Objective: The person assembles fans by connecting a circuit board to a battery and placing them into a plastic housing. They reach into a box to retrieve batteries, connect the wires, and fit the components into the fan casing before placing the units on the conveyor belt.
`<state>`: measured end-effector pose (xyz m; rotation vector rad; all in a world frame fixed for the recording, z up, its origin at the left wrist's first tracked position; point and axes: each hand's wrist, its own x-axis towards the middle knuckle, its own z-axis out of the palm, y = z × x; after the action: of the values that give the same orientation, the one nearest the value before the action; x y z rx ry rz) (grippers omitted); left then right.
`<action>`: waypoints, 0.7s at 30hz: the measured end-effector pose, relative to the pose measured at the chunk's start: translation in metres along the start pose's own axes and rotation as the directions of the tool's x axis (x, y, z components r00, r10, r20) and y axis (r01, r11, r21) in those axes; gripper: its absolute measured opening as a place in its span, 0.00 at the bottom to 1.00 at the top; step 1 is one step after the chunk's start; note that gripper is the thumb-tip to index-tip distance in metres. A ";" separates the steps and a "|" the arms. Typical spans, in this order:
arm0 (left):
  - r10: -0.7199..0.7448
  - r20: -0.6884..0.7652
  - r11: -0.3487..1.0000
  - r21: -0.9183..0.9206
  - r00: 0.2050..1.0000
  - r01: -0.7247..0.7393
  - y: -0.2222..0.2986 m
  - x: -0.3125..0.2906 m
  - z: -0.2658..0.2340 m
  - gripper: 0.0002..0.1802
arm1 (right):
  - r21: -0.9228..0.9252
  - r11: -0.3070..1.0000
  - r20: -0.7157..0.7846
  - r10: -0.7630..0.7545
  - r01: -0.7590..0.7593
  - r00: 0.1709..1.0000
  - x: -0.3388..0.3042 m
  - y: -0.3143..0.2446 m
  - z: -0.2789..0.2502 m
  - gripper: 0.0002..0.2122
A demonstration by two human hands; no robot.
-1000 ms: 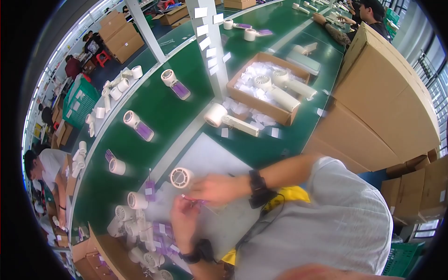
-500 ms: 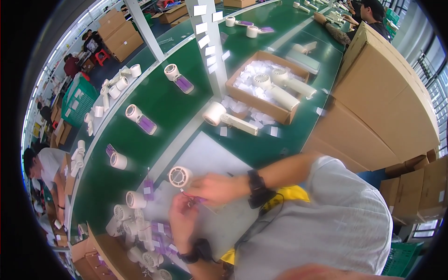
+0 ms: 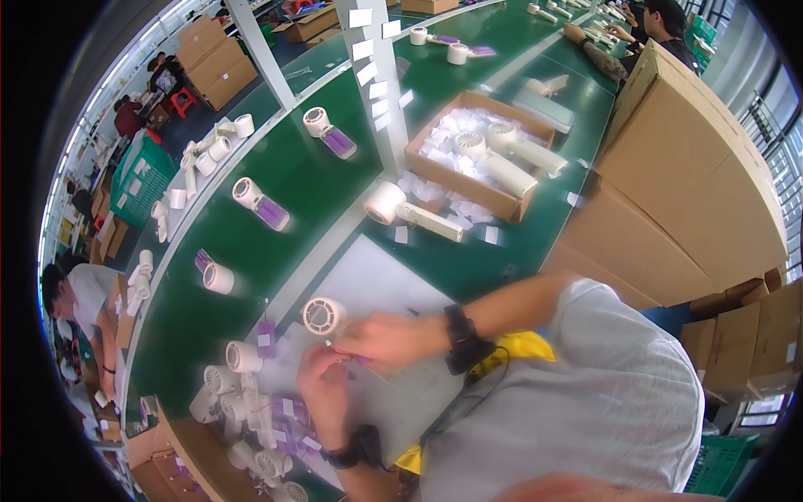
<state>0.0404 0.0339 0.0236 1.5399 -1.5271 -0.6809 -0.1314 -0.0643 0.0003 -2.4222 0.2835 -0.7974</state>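
Note:
A white handheld fan (image 3: pixel 324 316) with a round ring-shaped head lies over the pale work mat, its purple part mostly covered by my fingers. My right hand (image 3: pixel 386 339) is closed around the fan's handle end. Close below the fan head, my left hand (image 3: pixel 324 381) pinches at a thin red wire with a small white connector (image 3: pixel 329 344). The fingertips of both hands nearly meet there, and the exact grip is blurred. Beside my left hand, several white fan parts (image 3: pixel 244 357) and purple-backed pieces (image 3: pixel 288 408) lie heaped.
A cardboard box (image 3: pixel 527 205) of white paper slips holds two fans; another fan (image 3: pixel 431 224) lies beside it. Several fans ride the green conveyor (image 3: pixel 314 197). A grey post (image 3: pixel 381 109) rises behind the mat. Large cartons (image 3: pixel 694 184) stand right; a person (image 3: pixel 88 301) works at left.
The fans on the green conveyor have shifted up and to the right. My left hand has moved slightly left and up; my right hand stays almost still.

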 end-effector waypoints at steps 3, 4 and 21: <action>-0.017 -0.017 1.000 0.009 1.000 0.017 -0.002 -0.001 0.001 0.09 | -0.010 1.000 0.008 0.006 -0.006 1.000 0.001 -0.002 -0.001 0.21; -0.064 -0.013 0.998 -0.017 0.998 0.063 -0.002 -0.002 0.001 0.08 | -0.017 1.000 0.011 0.008 -0.008 1.000 0.001 -0.003 -0.001 0.21; -0.152 0.099 0.946 -0.273 0.983 0.174 0.007 -0.006 0.033 0.15 | 0.111 0.990 0.071 0.084 -0.091 0.994 -0.027 0.000 -0.028 0.18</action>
<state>0.0080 0.0340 0.0117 1.4450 -1.3010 -1.0178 -0.1696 -0.0670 0.0061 -2.3073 0.3080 -0.6753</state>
